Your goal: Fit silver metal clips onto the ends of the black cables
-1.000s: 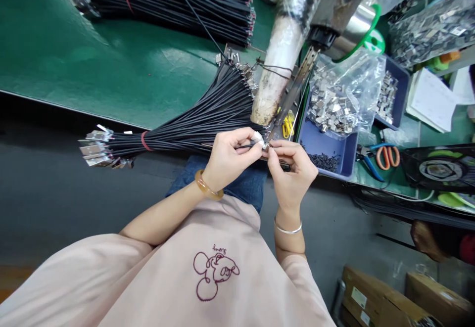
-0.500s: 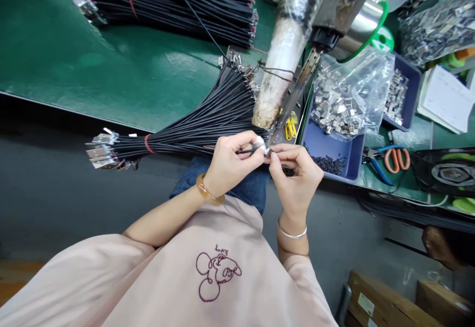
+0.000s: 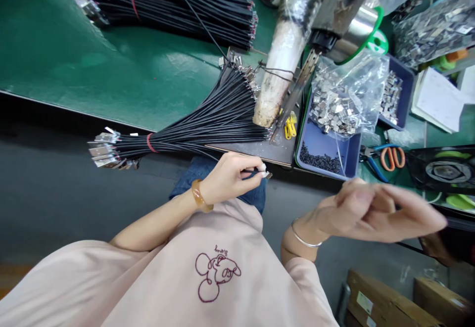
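My left hand [image 3: 233,176] is closed in a pinch on a black cable [image 3: 249,171], just off the front edge of the bench. At the cable's end a small metal terminal [image 3: 268,174] sticks out past my fingertips, and a white wrap covers one fingertip. My right hand [image 3: 374,210] is turned palm up to the right, in front of the pliers, and blurred by motion. Some of its fingers look curled and others stretched; whether anything is in them I cannot make out. Behind my left hand lies a bundle of black cables [image 3: 208,119], tied with a red band.
A soldering iron [image 3: 297,94] and a white tube [image 3: 274,79] slant down over the bench. A blue tray [image 3: 302,156] holds metal clips and short black pieces. Pliers [image 3: 374,161], a yellow cutter [image 3: 290,126] and another cable bundle [image 3: 178,10] lie on the green bench [image 3: 122,79].
My right hand has let go of the cable's terminal end and swung away to the right, turning palm up. My left hand has dropped slightly toward me, still holding the cable.
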